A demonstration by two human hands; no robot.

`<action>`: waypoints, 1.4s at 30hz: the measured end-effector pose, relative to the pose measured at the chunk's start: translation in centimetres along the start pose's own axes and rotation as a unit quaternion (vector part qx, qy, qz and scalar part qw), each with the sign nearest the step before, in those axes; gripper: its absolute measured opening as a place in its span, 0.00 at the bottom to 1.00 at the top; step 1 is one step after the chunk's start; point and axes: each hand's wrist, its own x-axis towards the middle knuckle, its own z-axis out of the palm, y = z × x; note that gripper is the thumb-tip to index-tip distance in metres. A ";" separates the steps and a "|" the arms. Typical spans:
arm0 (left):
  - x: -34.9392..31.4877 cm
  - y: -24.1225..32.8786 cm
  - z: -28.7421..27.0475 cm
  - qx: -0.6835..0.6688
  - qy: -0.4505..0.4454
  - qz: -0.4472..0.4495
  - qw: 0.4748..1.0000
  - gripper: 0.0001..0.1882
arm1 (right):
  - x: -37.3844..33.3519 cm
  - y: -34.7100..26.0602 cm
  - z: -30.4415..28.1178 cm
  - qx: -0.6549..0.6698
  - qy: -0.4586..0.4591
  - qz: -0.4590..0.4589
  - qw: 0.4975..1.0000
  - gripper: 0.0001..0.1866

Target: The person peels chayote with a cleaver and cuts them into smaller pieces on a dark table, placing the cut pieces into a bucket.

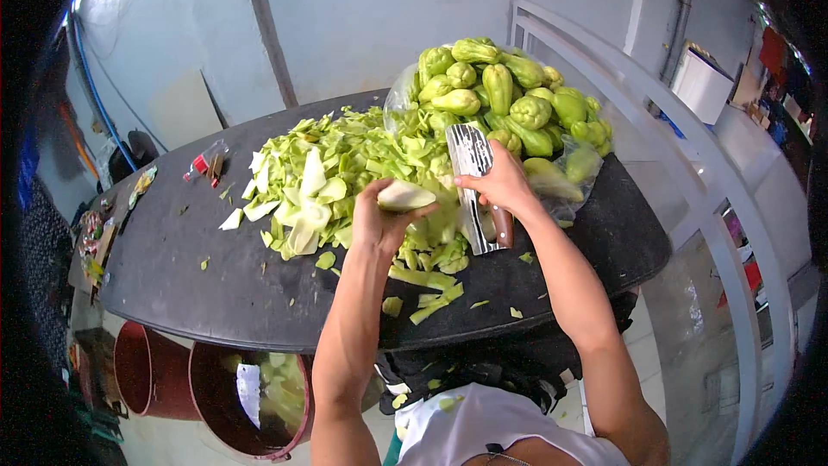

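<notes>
My left hand (373, 226) is closed round a pale, peeled chayote piece (409, 196) above the heap of peelings. My right hand (503, 179) grips a broad cleaver (470, 164), its thumb and fingers near where the blade meets the brown handle. The blade stands roughly upright in view, streaked dark and bright, a little to the right of the chayote and apart from it. Under both hands spreads a pile of green peelings (379, 147). White peeled chayote pieces (306, 229) lie on the pile's left side.
Whole green chayotes (500, 91) are heaped in a clear plastic bag (398, 103) at the table's back right. All this rests on a dark table (164, 267) with a curved edge. Red-brown buckets (203, 388) stand below, one holding pale green pieces. A white railing (733, 267) runs along the right.
</notes>
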 end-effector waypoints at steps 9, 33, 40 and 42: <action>-1.2 1.2 0.5 -0.140 -0.010 0.090 0.986 0.30 | -1.3 -2.7 -1.6 0.126 -0.024 -0.118 0.985 0.17; -1.5 2.2 1.2 -0.097 0.022 0.196 0.976 0.23 | -4.2 -4.2 1.0 0.121 -0.173 -0.130 0.969 0.15; -2.3 3.0 1.3 -0.027 -0.059 0.220 0.973 0.24 | -4.3 -4.3 0.8 0.162 -0.219 -0.100 0.957 0.16; -2.3 3.0 1.4 -0.023 -0.045 0.229 0.972 0.24 | -4.4 -4.3 0.8 0.146 -0.218 -0.104 0.959 0.17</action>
